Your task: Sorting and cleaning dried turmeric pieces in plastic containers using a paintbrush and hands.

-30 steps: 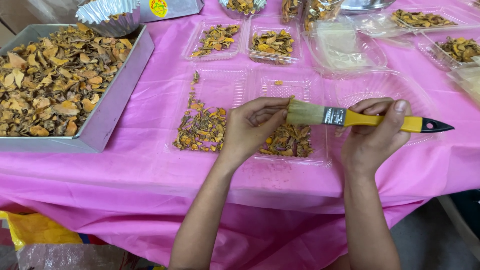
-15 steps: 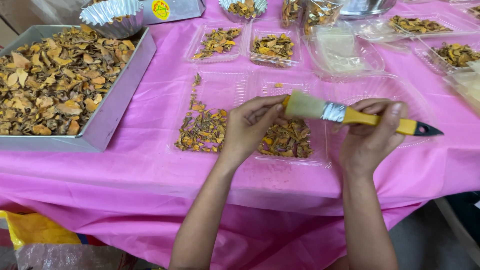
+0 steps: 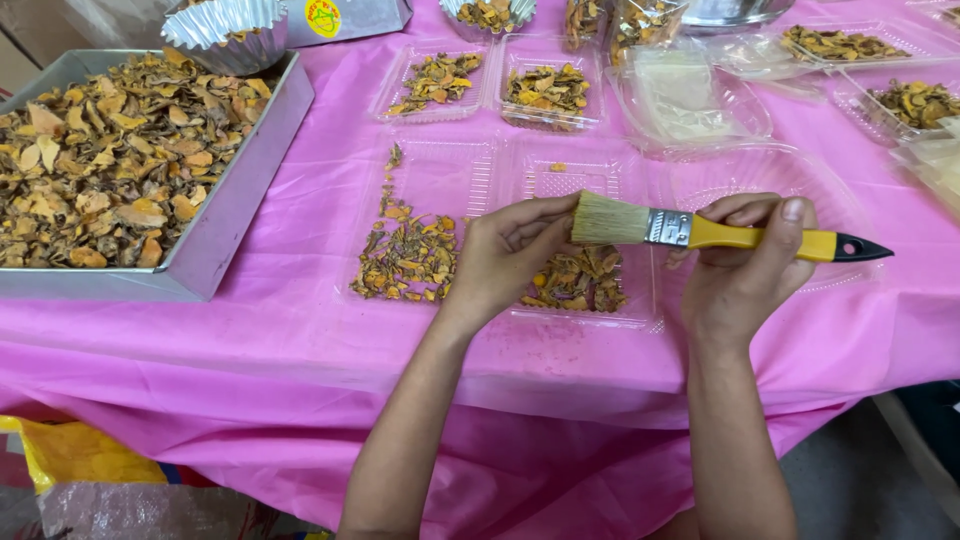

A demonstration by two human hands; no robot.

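My right hand [image 3: 742,272] grips the yellow handle of a paintbrush [image 3: 700,231] with pale bristles, a metal band and a black tip, held level over the table. My left hand [image 3: 505,255] is curled, its fingertips touching the bristle end. Whether it pinches something small there is hidden. Below both hands lie clear plastic trays [image 3: 440,180] on the pink tablecloth [image 3: 300,330], holding piles of dried brown-orange pieces [image 3: 405,260].
A large metal tray [image 3: 225,225] full of dried pieces sits at the left. Foil cups, more clear trays with dried pieces [image 3: 548,90] and empty clear lids [image 3: 690,100] line the back. A yellow bag [image 3: 80,455] lies under the table edge.
The brush and both hands have shifted slightly left and lower. My left fingers stay at the bristles.
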